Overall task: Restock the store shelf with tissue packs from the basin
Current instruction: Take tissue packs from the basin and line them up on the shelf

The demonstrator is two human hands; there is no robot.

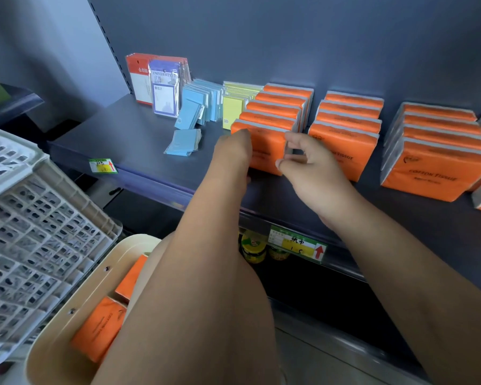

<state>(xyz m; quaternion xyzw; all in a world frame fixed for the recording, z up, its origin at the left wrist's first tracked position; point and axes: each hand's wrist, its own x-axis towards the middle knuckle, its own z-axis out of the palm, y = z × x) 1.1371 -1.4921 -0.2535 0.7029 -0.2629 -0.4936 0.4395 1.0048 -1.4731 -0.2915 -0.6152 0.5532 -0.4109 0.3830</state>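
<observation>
Orange tissue packs stand upright in rows on the dark shelf (139,134). The front pack of the left row (267,151) is between my hands. My left hand (233,154) presses against its left edge. My right hand (306,159) pinches its right edge with thumb and fingers. A second row (345,134) and a third row (439,162) of orange packs stand to the right. The cream basin (64,337) sits at the lower left under my left arm, with two or three orange packs (100,329) lying in it.
A white lattice crate (31,232) stands left of the basin. Blue card packs (200,107), yellow packs (233,107) and hanging cards (161,84) fill the shelf's left part. Price tags (297,243) line the shelf edge. Jars (253,248) sit on the lower shelf.
</observation>
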